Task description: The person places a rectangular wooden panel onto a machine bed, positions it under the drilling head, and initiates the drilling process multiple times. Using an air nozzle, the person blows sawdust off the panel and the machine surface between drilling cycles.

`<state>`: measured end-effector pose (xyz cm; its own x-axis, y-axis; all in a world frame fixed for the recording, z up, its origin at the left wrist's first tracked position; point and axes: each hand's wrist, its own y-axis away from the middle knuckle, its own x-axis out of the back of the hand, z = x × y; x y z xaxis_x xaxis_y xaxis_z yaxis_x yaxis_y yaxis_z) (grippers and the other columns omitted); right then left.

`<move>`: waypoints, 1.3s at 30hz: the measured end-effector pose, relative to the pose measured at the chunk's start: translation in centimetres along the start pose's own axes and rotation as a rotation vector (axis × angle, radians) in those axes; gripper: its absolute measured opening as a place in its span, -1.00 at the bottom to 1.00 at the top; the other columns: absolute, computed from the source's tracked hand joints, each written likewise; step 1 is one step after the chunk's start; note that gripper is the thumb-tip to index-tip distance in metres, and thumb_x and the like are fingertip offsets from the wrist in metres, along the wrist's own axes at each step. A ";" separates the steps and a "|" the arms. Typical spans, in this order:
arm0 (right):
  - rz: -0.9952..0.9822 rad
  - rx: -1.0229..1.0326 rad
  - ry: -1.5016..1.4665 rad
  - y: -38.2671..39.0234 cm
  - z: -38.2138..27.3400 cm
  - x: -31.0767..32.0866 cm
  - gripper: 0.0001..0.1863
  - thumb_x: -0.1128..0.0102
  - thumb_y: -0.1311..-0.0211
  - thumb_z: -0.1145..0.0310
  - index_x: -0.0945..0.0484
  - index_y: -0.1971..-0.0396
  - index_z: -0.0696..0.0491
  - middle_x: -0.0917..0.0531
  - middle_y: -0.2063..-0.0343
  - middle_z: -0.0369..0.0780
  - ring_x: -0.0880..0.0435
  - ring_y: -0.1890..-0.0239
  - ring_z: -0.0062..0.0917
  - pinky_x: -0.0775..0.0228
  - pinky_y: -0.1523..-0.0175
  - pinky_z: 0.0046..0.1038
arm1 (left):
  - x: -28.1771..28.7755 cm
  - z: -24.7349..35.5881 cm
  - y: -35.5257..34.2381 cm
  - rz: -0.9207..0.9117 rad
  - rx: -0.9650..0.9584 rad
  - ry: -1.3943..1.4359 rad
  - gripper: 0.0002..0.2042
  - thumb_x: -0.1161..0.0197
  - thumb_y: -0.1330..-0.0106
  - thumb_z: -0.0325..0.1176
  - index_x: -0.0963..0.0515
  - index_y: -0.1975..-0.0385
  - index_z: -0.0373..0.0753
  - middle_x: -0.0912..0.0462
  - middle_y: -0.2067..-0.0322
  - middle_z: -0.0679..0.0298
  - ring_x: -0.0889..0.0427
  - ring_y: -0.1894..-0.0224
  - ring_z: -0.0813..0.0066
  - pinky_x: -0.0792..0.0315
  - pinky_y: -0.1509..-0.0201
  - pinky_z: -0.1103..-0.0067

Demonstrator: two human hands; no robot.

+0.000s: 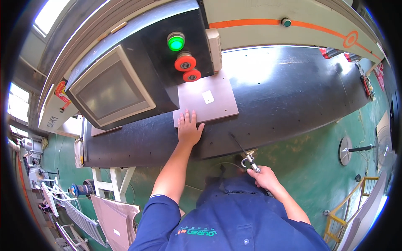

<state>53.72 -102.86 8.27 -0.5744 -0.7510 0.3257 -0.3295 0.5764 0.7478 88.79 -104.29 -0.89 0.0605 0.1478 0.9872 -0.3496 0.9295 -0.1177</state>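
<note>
A flat pinkish-grey board [222, 102] with a small white label [208, 97] lies on the dark machine table [284, 96]. On the near left part of this board rests my left hand [189, 130], fingers stretched out and apart, not gripping it. My right hand [264, 177] is closed around the handle of a metal air blow gun [250, 160], just off the table's near edge. The gun's long thin nozzle points up and left over the tabletop, apart from the board. Part of the grip is hidden by my fingers.
A black control box with a grey screen [111, 90], a lit green button [176, 42] and red knobs [185, 62] overhangs the board's far left. Pliers-like tools [367, 88] sit at the table's right end. Boards [113, 221] lean at lower left; a yellow rail [349, 209] stands right.
</note>
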 end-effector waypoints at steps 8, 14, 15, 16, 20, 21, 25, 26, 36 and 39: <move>0.012 0.081 0.067 0.2 0.7 -2.5 -0.63 -0.18 -0.26 0.05 -0.57 0.47 0.10 -0.58 0.70 -0.25 -0.60 0.62 -0.53 -0.43 0.38 -0.42 | 0.6 -1.0 0.3 -0.006 -0.012 0.014 -0.34 -0.11 -0.29 0.06 -0.23 -0.32 -0.15 -0.17 -0.34 -0.05 -0.12 -0.37 -0.12 -0.05 -0.41 0.18; 0.162 -0.039 -0.099 1.4 -0.1 -2.8 -0.63 -0.19 -0.27 0.09 -0.58 0.44 0.14 -0.56 0.73 -0.26 -0.57 0.71 -0.57 -0.43 0.51 -0.48 | 2.6 2.2 3.6 -0.168 0.002 -0.044 -0.24 -0.02 -0.28 0.20 -0.16 -0.36 -0.20 -0.15 -0.34 -0.12 -0.17 -0.32 -0.21 -0.12 -0.37 0.18; 0.167 -0.039 -0.103 1.6 0.1 -2.7 -0.63 -0.19 -0.27 0.09 -0.58 0.44 0.14 -0.56 0.73 -0.26 -0.57 0.71 -0.57 -0.43 0.51 -0.48 | 2.8 3.8 4.9 -0.216 -0.002 -0.035 -0.23 -0.02 -0.28 0.20 -0.14 -0.36 -0.24 -0.13 -0.33 -0.20 -0.17 -0.32 -0.24 -0.12 -0.37 0.18; 0.212 -0.041 -0.142 1.8 0.4 -2.5 -0.64 -0.19 -0.27 0.10 -0.58 0.44 0.14 -0.56 0.74 -0.26 -0.57 0.70 -0.58 -0.44 0.51 -0.49 | 3.6 5.5 5.9 -0.298 -0.001 -0.056 -0.25 -0.03 -0.29 0.16 -0.14 -0.36 -0.24 -0.13 -0.31 -0.24 -0.17 -0.31 -0.25 -0.13 -0.36 0.18; 0.286 -0.014 -0.259 1.2 2.4 -1.8 -0.63 -0.19 -0.28 0.10 -0.54 0.50 0.14 -0.54 0.74 -0.26 -0.57 0.70 -0.59 -0.47 0.52 -0.49 | 6.6 7.4 6.7 -0.642 -0.032 0.095 -0.24 -0.15 -0.27 0.04 -0.09 -0.37 -0.23 -0.10 -0.33 -0.20 -0.15 -0.32 -0.23 -0.14 -0.37 0.15; 0.257 -0.060 -0.270 1.3 2.4 -1.7 -0.62 -0.20 -0.28 0.11 -0.52 0.52 0.15 -0.54 0.74 -0.26 -0.57 0.69 -0.59 -0.47 0.53 -0.49 | 5.3 4.9 5.8 -0.624 -0.200 0.245 -0.21 -0.22 -0.21 0.03 -0.09 -0.38 -0.19 -0.08 -0.35 -0.14 -0.11 -0.35 -0.19 -0.11 -0.38 0.14; 0.308 -0.007 -0.346 1.6 3.1 -2.6 -0.63 -0.21 -0.27 0.15 -0.50 0.54 0.15 -0.54 0.69 -0.30 -0.56 0.67 -0.63 -0.47 0.54 -0.52 | 7.5 -2.0 2.3 -0.507 -0.514 0.055 -0.08 -0.41 0.00 0.06 -0.14 -0.38 -0.08 -0.03 -0.40 0.05 0.04 -0.43 -0.05 0.01 -0.43 0.12; 0.308 -0.009 -0.346 1.6 3.3 -2.9 -0.63 -0.21 -0.27 0.15 -0.50 0.54 0.15 -0.54 0.69 -0.30 -0.56 0.67 -0.63 -0.47 0.54 -0.52 | 7.6 -2.9 2.4 -0.509 -0.514 0.056 -0.08 -0.41 0.00 0.06 -0.14 -0.38 -0.08 -0.03 -0.40 0.05 0.04 -0.43 -0.05 0.01 -0.43 0.12; 0.263 0.016 -0.308 1.7 2.0 -3.3 -0.68 -0.20 -0.29 0.19 -0.49 0.52 0.13 -0.51 0.68 -0.33 -0.52 0.67 -0.68 -0.46 0.55 -0.56 | 3.9 0.1 1.0 -0.299 -0.114 -0.037 -0.05 -0.26 -0.01 0.31 -0.12 -0.39 -0.02 0.01 -0.43 0.13 0.10 -0.46 0.00 0.15 -0.45 0.07; 0.260 0.048 -0.290 1.9 0.7 -3.3 -0.69 -0.20 -0.30 0.21 -0.45 0.53 0.11 -0.47 0.68 -0.36 -0.49 0.68 -0.71 -0.43 0.57 -0.58 | 1.8 0.1 -1.7 -0.172 -0.048 0.073 -0.10 -0.19 -0.07 0.33 -0.13 -0.39 -0.01 0.00 -0.42 0.08 0.10 -0.46 -0.01 0.17 -0.43 0.02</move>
<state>54.47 -99.09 8.23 -0.8288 -0.4599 0.3186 -0.1758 0.7547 0.6321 89.37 -105.61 1.12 0.1837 0.0076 0.9830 -0.2830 0.9580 0.0454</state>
